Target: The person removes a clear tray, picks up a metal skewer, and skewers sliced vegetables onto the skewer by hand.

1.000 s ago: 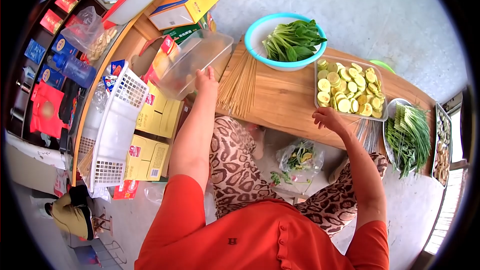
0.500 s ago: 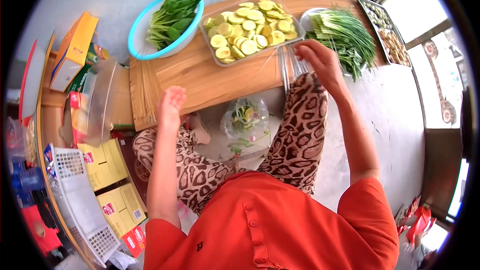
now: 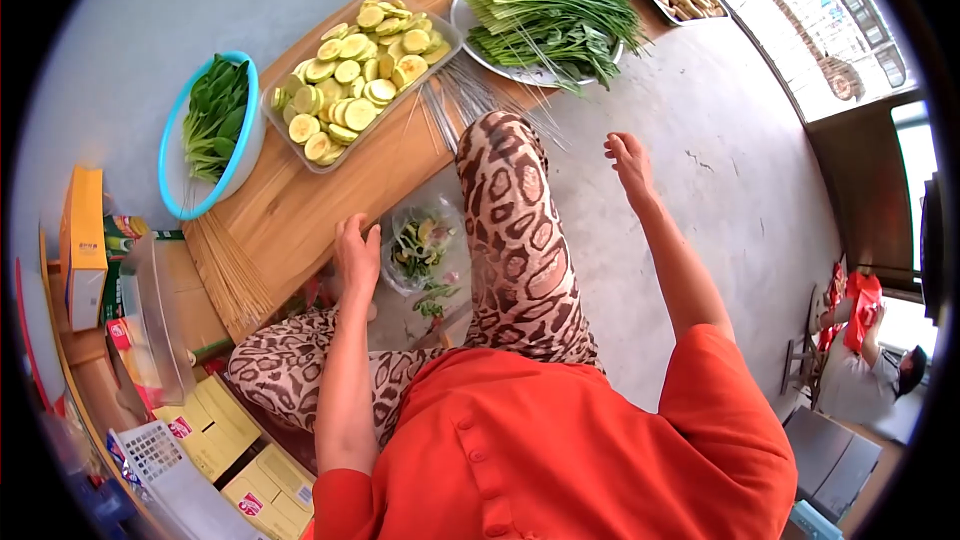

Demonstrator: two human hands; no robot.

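Observation:
My left hand [image 3: 357, 255] is at the front edge of the wooden table [image 3: 365, 180], fingers loosely bent and thumb apart, with nothing visible in it. Held out over the floor on the right, my right hand [image 3: 630, 168] looks empty, its fingers loosely extended. A clear tray of zucchini slices [image 3: 350, 75] lies on the table beyond my left hand. Metal skewers [image 3: 455, 100] lie beside the tray, and thin bamboo skewers [image 3: 232, 270] spread over the table's left end. Chives and leafy greens [image 3: 550, 15] fill a white plate [image 3: 465, 18] farther right.
A blue-rimmed basin [image 3: 168, 165] holds leafy greens at the left. A metal tray [image 3: 655, 2] of small food pieces sits at the far right end. Below the table is a plastic bag of scraps [image 3: 425, 245]. Cartons [image 3: 205, 425] stand at left; another person [image 3: 865, 370] sits at right.
My view has turned to the right, so the table appears tilted and shifted left. My right hand has moved from above the metal skewers out over the floor. My left hand's fingers have bent.

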